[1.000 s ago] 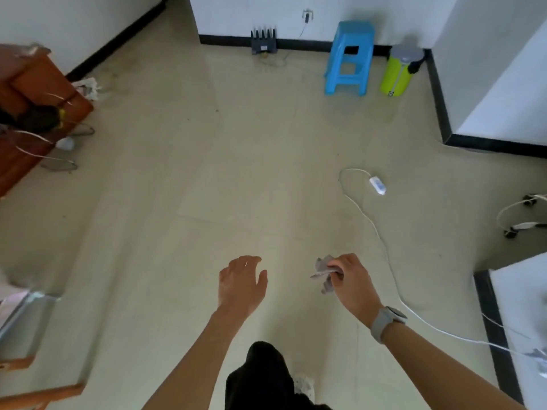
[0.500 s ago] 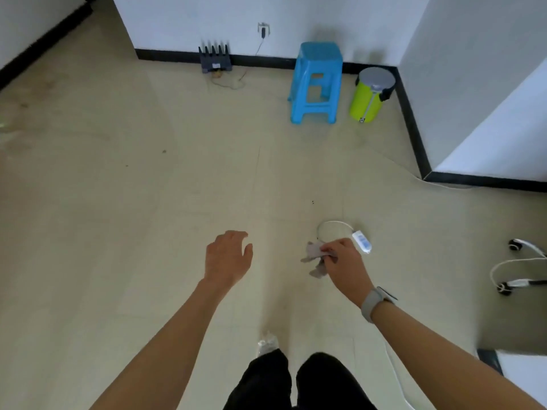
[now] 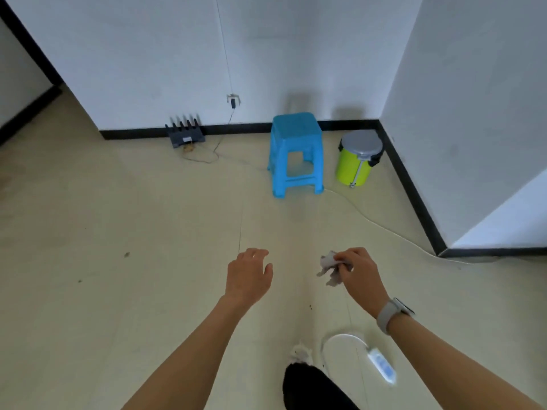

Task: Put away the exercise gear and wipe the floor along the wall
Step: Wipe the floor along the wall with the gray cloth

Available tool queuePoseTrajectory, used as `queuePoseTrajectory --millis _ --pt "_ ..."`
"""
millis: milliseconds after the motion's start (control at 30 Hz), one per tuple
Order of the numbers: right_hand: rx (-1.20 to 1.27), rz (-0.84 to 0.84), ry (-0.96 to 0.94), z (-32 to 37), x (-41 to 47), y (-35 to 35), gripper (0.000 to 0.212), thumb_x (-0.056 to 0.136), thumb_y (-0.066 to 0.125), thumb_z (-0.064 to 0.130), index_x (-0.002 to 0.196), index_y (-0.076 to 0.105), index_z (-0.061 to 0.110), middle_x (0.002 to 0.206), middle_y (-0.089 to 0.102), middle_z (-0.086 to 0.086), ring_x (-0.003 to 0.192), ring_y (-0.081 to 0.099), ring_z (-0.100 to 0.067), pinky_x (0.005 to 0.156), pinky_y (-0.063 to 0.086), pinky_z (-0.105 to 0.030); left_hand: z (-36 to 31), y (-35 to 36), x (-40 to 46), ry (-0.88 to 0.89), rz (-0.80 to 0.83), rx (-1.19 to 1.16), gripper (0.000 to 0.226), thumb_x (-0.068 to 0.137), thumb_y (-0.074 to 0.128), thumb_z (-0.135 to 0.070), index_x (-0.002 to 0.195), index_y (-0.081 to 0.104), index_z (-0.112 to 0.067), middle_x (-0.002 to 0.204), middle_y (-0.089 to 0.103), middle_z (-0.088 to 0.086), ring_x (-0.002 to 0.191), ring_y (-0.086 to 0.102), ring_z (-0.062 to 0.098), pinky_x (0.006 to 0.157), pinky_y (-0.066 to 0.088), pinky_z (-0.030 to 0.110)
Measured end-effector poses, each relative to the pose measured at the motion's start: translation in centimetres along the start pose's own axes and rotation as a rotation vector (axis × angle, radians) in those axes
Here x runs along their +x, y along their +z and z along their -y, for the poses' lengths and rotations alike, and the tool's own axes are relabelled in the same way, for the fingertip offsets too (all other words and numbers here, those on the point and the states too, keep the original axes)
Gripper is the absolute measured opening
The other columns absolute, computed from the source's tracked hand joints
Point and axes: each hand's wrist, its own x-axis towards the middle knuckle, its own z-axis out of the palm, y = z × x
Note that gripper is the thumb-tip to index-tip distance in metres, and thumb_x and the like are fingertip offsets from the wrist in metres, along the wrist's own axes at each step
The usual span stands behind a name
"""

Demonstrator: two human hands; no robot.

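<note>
Right hand (image 3: 359, 273) pinches a small rag (image 3: 329, 266), left hand (image 3: 248, 276) loose & empty; foot could trip on white cord (image 3: 340, 340) b/c it's right underfoot

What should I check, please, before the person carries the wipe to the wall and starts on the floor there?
1. Crumpled wipe pinched in right hand: ok.
2. Left hand free: ok.
3. Path clear: not ok, power strip and its white cable lie underfoot.
4. Skirting reachable: not ok, blue stool, green bin and router stand along it.
5. Wipe damp: cannot tell.
</note>
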Motion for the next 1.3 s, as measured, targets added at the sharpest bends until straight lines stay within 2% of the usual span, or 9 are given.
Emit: queuePoseTrajectory --millis 67,200,367,500,800,1033,1133,1233,1300 --pt "-0.015 0.016 0.004 0.8 6.9 0.4 0.020 0.080 0.052 -0.011 0.093 0.067 -0.005 0.102 0.054 -0.018 0.082 0.050 -0.016 0.071 0.034 -0.005 -0.6 -2.7 6.3 -0.002 -0.040 -0.023 0.039 0.094 0.042 -0.030 0.131 0.047 -0.019 0.136 0.049 0.002 0.121 0.047 0.022 0.098 0.036 0.033" --pt "0.022 0.012 -0.008 3.0 18.9 1.6 0.020 0.078 0.053 -0.014 0.089 0.067 -0.006 0.100 0.057 -0.021 0.079 0.051 -0.018 0.070 0.034 0.000 -0.1 -6.3 17.5 -0.021 -0.105 -0.046 0.038 0.094 0.044 -0.029 0.130 0.049 -0.018 0.133 0.051 0.002 0.120 0.048 0.022 0.098 0.036 0.033" --pt "0.010 -0.043 0.022 3.3 33.6 4.8 0.021 0.075 0.054 -0.015 0.087 0.068 -0.005 0.097 0.059 -0.021 0.079 0.052 -0.020 0.071 0.033 0.006 1.5 -6.8 32.4 -0.028 -0.052 -0.068 0.039 0.094 0.044 -0.029 0.131 0.047 -0.018 0.136 0.048 0.003 0.122 0.046 0.022 0.099 0.036 0.034" --pt "-0.007 -0.050 0.094 3.3 45.3 8.1 0.021 0.075 0.055 -0.013 0.089 0.068 -0.005 0.098 0.059 -0.024 0.090 0.058 -0.032 0.070 0.032 -0.005 2.8 -7.7 44.9 0.002 -0.003 -0.114 0.041 0.094 0.044 -0.029 0.133 0.045 -0.017 0.137 0.046 0.004 0.123 0.045 0.023 0.100 0.036 0.034" --pt "-0.045 -0.039 0.223 4.8 67.3 10.0 0.020 0.080 0.054 -0.010 0.093 0.067 -0.005 0.104 0.057 -0.023 0.095 0.057 -0.031 0.075 0.029 -0.007 2.3 -12.8 71.0 0.092 0.076 -0.062 0.041 0.093 0.044 -0.029 0.132 0.045 -0.015 0.136 0.046 0.005 0.122 0.045 0.026 0.099 0.036 0.037" --pt "-0.058 0.083 0.280 -0.6 84.1 13.2 0.021 0.081 0.051 -0.009 0.093 0.067 -0.004 0.100 0.055 -0.016 0.087 0.056 -0.022 0.080 0.038 -0.015 -0.2 -7.9 86.4 0.081 0.212 -0.052 0.042 0.093 0.042 -0.031 0.133 0.041 -0.017 0.138 0.043 0.002 0.124 0.042 0.023 0.100 0.037 0.036" --pt "-0.082 0.222 0.275 -4.1 92.0 16.3 0.022 0.085 0.049 -0.005 0.094 0.068 -0.002 0.101 0.055 -0.014 0.096 0.057 -0.026 0.080 0.034 -0.012 -0.3 -4.1 92.9 -0.006 0.281 -0.064 0.044 0.094 0.042 -0.030 0.135 0.039 -0.016 0.141 0.039 0.004 0.126 0.040 0.024 0.102 0.036 0.037" --pt "-0.071 0.305 0.237 -6.9 99.3 19.3 0.024 0.085 0.046 -0.007 0.090 0.069 -0.003 0.084 0.047 0.009 0.095 0.052 -0.014 0.076 0.027 -0.005 -0.2 -0.2 98.8 -0.098 0.343 -0.060 0.045 0.094 0.041 -0.029 0.137 0.036 -0.016 0.143 0.035 0.004 0.127 0.037 0.025 0.101 0.036 0.037" --pt "-0.073 0.302 0.205 -8.0 103.3 21.4 0.023 0.085 0.046 -0.007 0.090 0.069 -0.003 0.088 0.047 0.007 0.095 0.050 -0.013 0.076 0.026 -0.004 -0.1 1.7 102.4 -0.122 0.359 -0.047 0.047 0.093 0.042 -0.028 0.138 0.033 -0.016 0.145 0.031 0.005 0.129 0.035 0.027 0.101 0.036 0.038"
